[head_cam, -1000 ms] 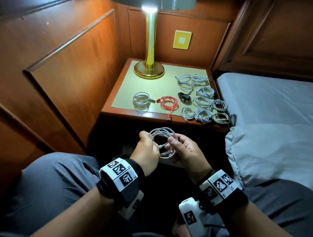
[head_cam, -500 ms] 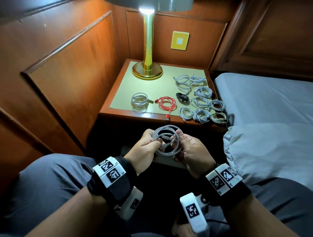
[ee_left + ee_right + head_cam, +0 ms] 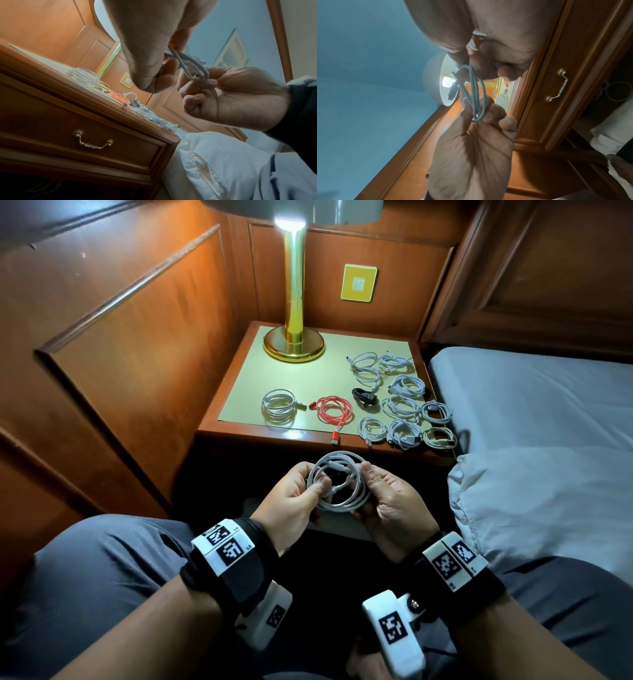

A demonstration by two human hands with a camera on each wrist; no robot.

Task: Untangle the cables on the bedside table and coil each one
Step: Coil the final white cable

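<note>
Your lamp shade (image 3: pixel 291 210) is cut off by the head view's top edge, your left hand (image 3: pixel 291 501) covers part of the white cable coil (image 3: pixel 339 484), and the plugs on the tabletop's (image 3: pixel 239 405) far coils are too small to tell.

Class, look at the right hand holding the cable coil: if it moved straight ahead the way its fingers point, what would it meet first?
Probably the left hand, gripping the opposite side of the same white cable coil that the right hand holds; depth is unclear.

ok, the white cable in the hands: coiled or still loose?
Coiled. The white cable forms several stacked round loops, held at opposite sides by the left hand and the right hand. One plug end sits inside the ring, not tucked.
</note>
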